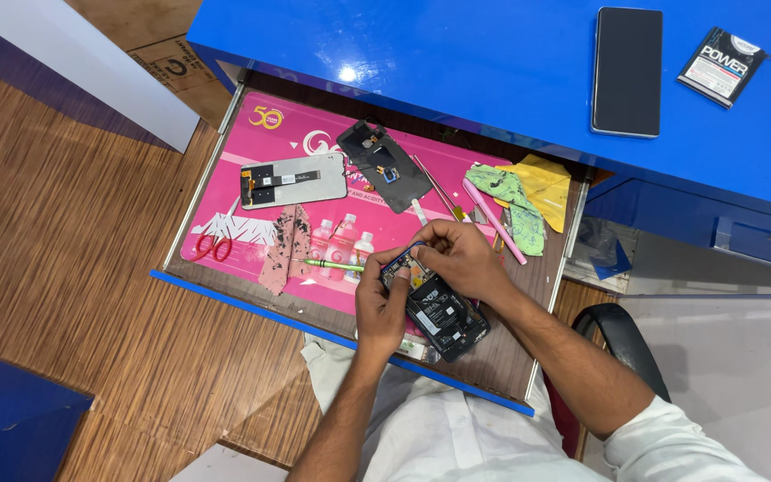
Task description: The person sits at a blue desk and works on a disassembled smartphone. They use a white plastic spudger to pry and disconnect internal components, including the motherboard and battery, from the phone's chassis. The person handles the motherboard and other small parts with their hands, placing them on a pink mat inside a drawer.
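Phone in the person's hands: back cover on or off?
Off. The dark rectangular phone lies with its black battery and circuit board exposed, while the left hand and right hand work at its top end.

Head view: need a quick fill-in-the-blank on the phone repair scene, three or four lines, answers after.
1. Both hands, left hand and right hand, work on an opened ____ with its battery exposed.
2. The pull-out tray is lined with a ____ coloured mat.
3. An intact dark phone lies screen-up on the ____ desk top.
4. The detached screen panel lies ____ of the hands in the picture.

Missing words: phone; pink; blue; left
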